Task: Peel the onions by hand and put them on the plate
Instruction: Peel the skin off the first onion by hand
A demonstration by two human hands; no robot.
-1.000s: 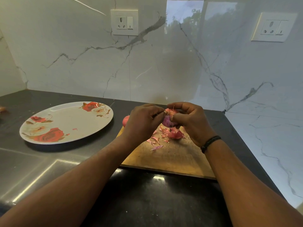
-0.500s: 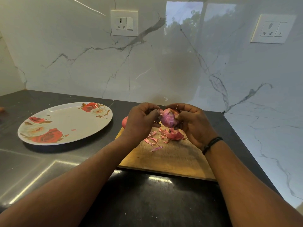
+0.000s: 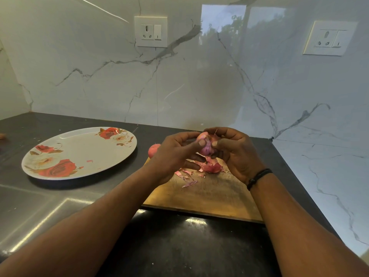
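One head-worn view — looking forward and down, close over the counter [image 3: 179, 246], facing the wall [image 3: 199, 76].

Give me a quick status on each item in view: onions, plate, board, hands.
Onion in hand: held above the board between both hands, partly peeled.
Second onion: lying at the board's far left corner, mostly hidden behind the left hand.
Plate: on the counter, no onions on it, only a small skin scrap.
Cutting board: flat on the counter, skin scraps scattered on it.
Left hand: gripping the onion.
Right hand: gripping the onion.
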